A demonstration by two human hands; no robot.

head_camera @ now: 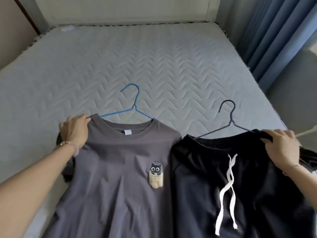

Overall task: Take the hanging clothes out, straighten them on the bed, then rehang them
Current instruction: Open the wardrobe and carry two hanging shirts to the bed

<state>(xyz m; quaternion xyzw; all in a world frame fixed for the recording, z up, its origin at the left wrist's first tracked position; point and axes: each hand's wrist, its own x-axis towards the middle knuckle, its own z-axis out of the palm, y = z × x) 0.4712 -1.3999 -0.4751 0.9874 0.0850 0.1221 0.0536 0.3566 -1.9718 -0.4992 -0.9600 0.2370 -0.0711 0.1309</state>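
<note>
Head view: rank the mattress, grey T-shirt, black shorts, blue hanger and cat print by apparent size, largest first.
1. mattress
2-3. grey T-shirt and black shorts: they look alike, and both are near the camera and cut off by the frame, so unranked
4. blue hanger, partly hidden inside the shirt
5. cat print

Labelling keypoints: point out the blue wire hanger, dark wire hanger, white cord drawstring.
blue wire hanger (134,107), head view, twist below hook
dark wire hanger (230,121), head view, twist below hook
white cord drawstring (232,160), head view, upper crossing
</note>
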